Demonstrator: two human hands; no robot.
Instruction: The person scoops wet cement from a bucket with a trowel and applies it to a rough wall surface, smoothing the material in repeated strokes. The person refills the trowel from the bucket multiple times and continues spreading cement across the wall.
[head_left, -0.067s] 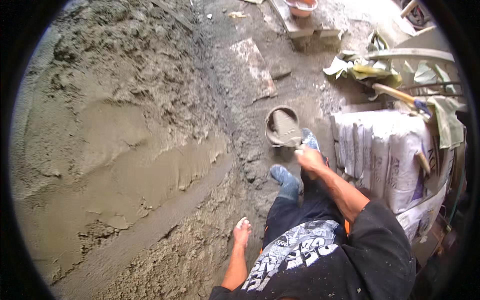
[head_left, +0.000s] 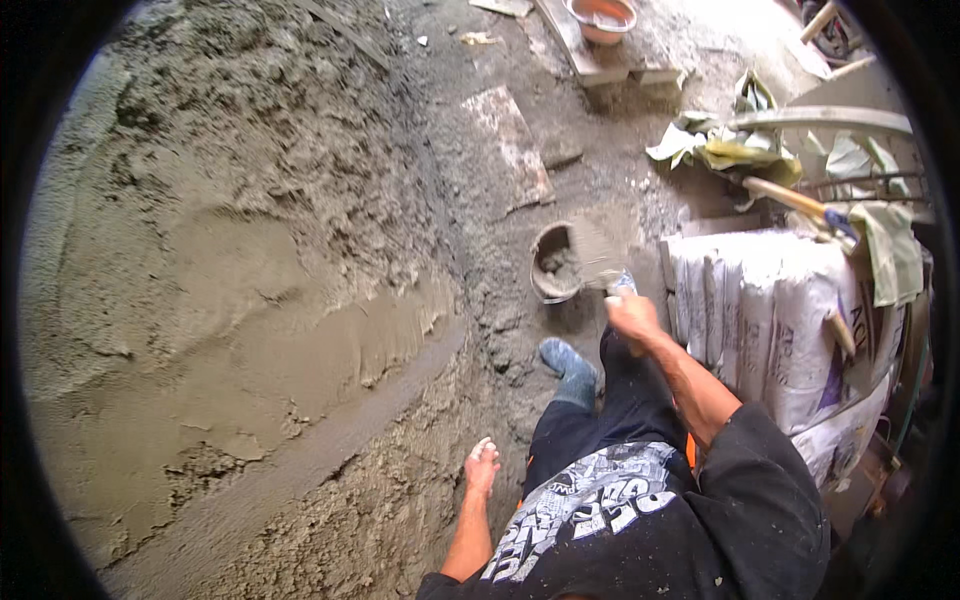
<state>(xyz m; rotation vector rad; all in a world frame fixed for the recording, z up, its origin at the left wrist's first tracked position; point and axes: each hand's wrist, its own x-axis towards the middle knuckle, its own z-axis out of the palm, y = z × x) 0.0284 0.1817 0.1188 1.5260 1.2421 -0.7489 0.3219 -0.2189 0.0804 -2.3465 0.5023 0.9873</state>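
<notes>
My right hand (head_left: pixel 632 315) is closed round the handle of a trowel, its grip hidden by the fingers. The trowel's flat blade (head_left: pixel 598 252) looks coated with grey mortar and is slightly blurred. It is over the right side of a small round bucket (head_left: pixel 541 285), beside its rim. Grey mortar (head_left: pixel 560 265) lies inside the bucket. My left hand (head_left: pixel 482 464) hangs near my left thigh, with whitish fingertips and loosely bent fingers. Nothing shows in it. To my left is a wide mortar surface (head_left: pixel 290 345), smooth in its middle and rough toward its far part.
Stacked white bags (head_left: pixel 740 290) stand close on my right. A wooden handle (head_left: pixel 785 193) and torn sacking (head_left: pixel 745 145) lie beyond them. Ahead are a flat board (head_left: pixel 508 145) and an orange basin (head_left: pixel 602 20). My boot (head_left: pixel 570 370) is beside the bucket.
My right hand has drawn the trowel rightward from above the bucket, so more of the bucket's inside shows. The left hand has hardly moved.
</notes>
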